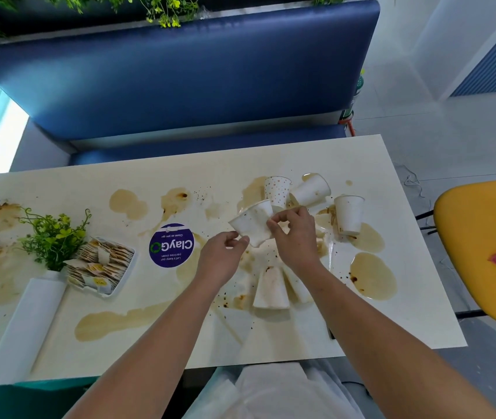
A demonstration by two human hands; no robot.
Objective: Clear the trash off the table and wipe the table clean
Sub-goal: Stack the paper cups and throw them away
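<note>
Your left hand (221,257) and right hand (296,237) both pinched a crumpled white paper cup (251,222) over the cream, brown-puddled tabletop (270,158) — toward its right edge — with a blue padded bench (180,80) beyond its far edge.

Single head-worn wide-angle view looked forward and steeply down, close over the table (346,158); bench (180,80) filled the upper frame.

Cups (348,214) cluster toward the surface's (270,158) right edge. The vase (26,325) and sachet tray (124,275) stand near its left edge.
</note>
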